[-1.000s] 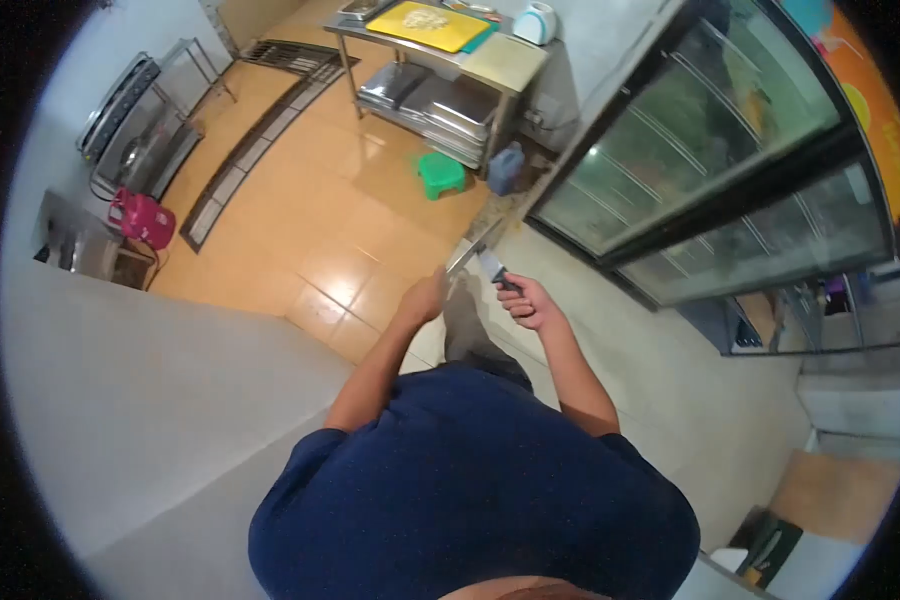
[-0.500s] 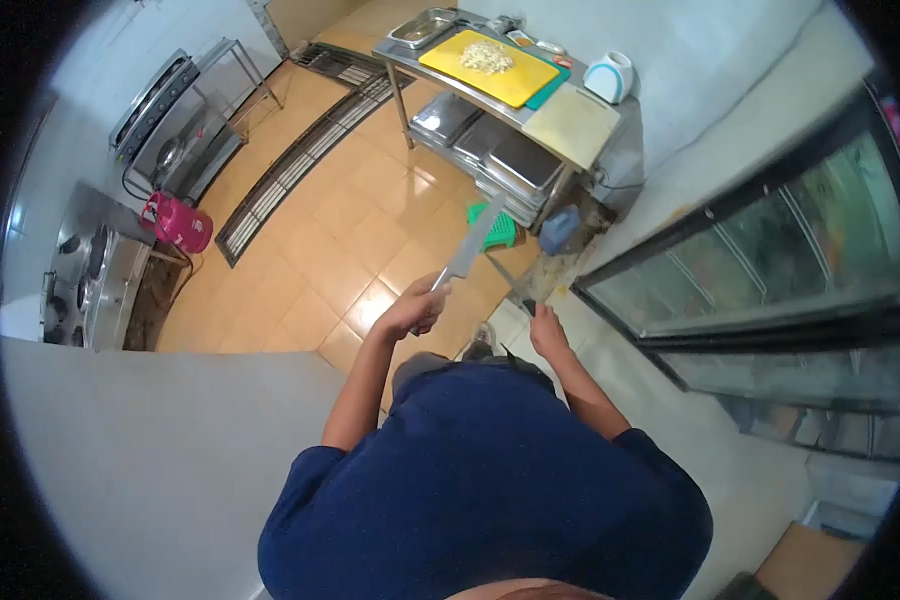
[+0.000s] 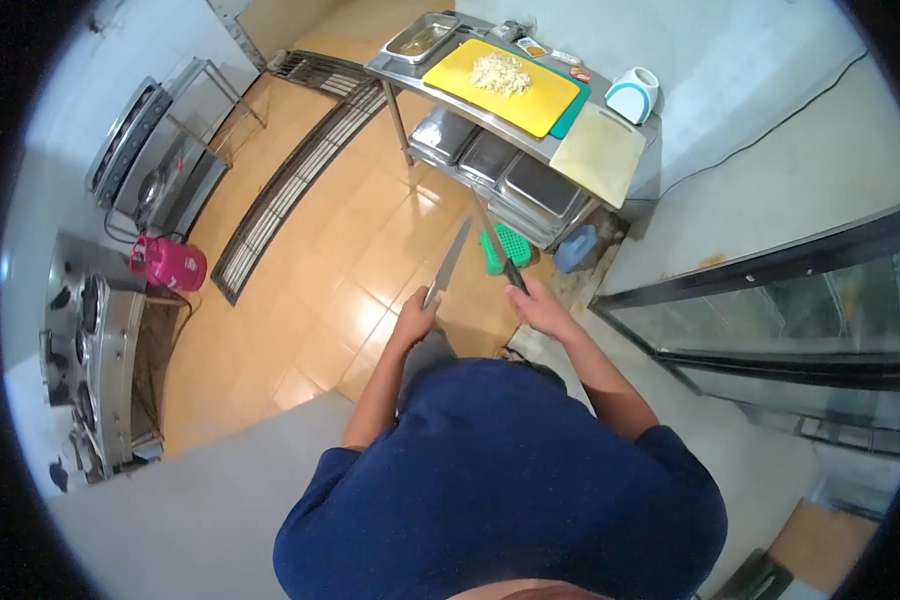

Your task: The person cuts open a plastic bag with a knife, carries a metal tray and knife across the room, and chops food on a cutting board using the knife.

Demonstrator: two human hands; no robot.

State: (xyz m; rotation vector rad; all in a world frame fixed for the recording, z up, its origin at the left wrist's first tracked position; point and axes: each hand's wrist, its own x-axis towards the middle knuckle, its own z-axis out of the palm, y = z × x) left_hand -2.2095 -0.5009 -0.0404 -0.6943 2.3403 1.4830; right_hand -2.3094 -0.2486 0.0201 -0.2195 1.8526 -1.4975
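Note:
My left hand (image 3: 416, 316) is closed round the handle of a knife (image 3: 451, 262), whose broad grey blade points up and away from me. In my right hand (image 3: 542, 305) is a black-handled knife (image 3: 497, 239) with a long, narrow blade. Its tip leans left, towards the first knife's tip. The two blades are close together but look apart, above the tiled floor. Beyond them, chopped pale food (image 3: 501, 75) lies heaped on a yellow cutting board (image 3: 460, 72) on a steel table (image 3: 410, 72).
A white cutting board (image 3: 600, 158) and a steel pan (image 3: 420, 38) are on the table. Below stand lidded trays (image 3: 540, 187), a green crate (image 3: 506, 248) and a blue jug (image 3: 576, 248). Glass-door fridges (image 3: 760, 318) line the right; a pink gas cylinder (image 3: 175, 263) and stove (image 3: 110, 350) are left.
The left knife has dropped lower and nearer my body. My right hand has risen, bringing its knife up beside the other. The view has shifted, with the table now slightly further right.

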